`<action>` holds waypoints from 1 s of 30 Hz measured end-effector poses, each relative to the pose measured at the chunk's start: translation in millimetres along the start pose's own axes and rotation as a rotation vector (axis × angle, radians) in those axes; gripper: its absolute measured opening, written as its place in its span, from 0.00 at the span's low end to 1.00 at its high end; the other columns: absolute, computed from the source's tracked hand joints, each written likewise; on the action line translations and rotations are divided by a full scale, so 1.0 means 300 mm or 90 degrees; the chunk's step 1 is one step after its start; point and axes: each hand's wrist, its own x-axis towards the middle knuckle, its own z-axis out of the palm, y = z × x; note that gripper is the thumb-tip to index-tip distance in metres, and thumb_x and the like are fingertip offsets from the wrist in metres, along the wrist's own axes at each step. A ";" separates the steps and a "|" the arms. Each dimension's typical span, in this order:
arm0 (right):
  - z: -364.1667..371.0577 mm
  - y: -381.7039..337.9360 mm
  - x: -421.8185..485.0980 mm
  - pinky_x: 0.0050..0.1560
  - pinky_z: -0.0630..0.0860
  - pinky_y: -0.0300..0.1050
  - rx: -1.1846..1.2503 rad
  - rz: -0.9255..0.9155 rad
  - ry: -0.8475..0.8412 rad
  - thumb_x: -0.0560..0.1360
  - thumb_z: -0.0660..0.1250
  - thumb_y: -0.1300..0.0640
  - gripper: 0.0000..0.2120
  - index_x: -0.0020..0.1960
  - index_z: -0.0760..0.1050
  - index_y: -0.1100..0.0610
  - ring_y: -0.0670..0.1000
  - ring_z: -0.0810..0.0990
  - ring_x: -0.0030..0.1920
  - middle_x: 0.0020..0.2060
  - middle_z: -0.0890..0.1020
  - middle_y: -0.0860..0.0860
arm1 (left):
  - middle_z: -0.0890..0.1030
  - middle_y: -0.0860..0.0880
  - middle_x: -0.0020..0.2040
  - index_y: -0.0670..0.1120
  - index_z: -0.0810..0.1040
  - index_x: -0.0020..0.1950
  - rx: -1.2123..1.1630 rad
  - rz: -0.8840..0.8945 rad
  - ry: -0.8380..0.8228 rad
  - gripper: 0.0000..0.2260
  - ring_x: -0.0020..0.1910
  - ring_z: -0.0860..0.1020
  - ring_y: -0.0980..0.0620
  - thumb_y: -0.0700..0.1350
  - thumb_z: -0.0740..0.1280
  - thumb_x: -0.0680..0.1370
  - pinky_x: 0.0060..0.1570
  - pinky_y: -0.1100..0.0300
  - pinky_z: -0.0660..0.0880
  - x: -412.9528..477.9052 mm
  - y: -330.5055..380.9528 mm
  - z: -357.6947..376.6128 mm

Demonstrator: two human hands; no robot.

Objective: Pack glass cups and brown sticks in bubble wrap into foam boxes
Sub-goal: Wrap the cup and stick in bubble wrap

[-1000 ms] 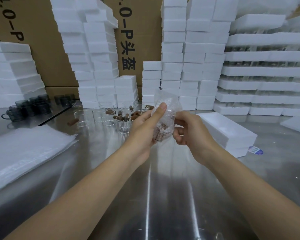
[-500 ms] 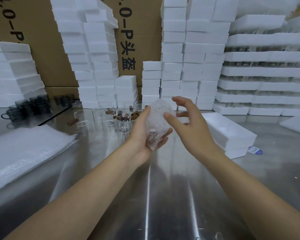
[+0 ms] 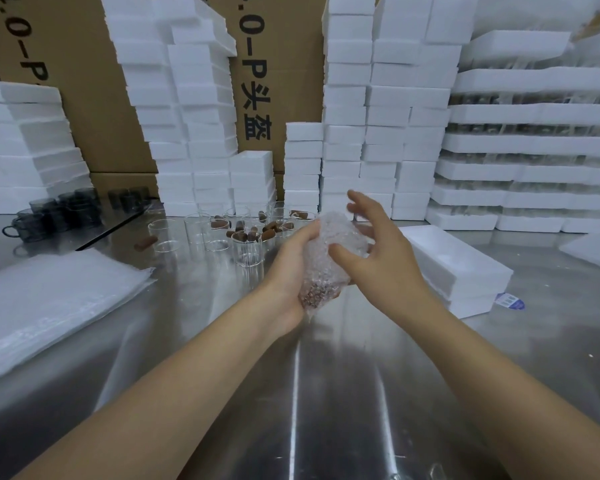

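The bundle (image 3: 329,258) is a lump of clear bubble wrap held above the worktop (image 3: 326,393), just in front of the person. Its skin is crinkled and cloudy; brown shows through the lower end, which I take for a stick, and a cup is probably inside too, though the wrap hides it. The left hand (image 3: 293,271) has its grip closed round the bundle from the left and below. The right hand (image 3: 378,258) is spread wide, thumb touching the wrap, other fingers lifted clear; it holds nothing.

By my reading this bundle is nearly wrapped and not yet boxed, and the wrap is being smoothed or folded shut. Just right of the hands lies a foam box (image 3: 454,268) on the worktop, flat, apparently atop another, and I cannot tell if it is open.

Much is left. Behind the hands stand bare cups (image 3: 246,251), some holding sticks (image 3: 246,234), with one stick (image 3: 145,242) lying loose to the left. A pile of wrap sheets (image 3: 56,306) sits at the left edge. Dark mugs (image 3: 49,216) stand further back on the left. Stacks of foam boxes (image 3: 361,116) line the back, before cardboard cartons (image 3: 84,98); which are filled I cannot tell.
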 end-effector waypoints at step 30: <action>0.024 0.020 -0.023 0.52 0.79 0.46 -0.217 -0.171 -0.001 0.78 0.72 0.52 0.16 0.64 0.77 0.42 0.41 0.79 0.52 0.52 0.80 0.40 | 0.81 0.50 0.41 0.48 0.81 0.67 -0.012 -0.007 0.068 0.19 0.30 0.78 0.54 0.59 0.64 0.85 0.33 0.60 0.68 0.018 -0.004 -0.024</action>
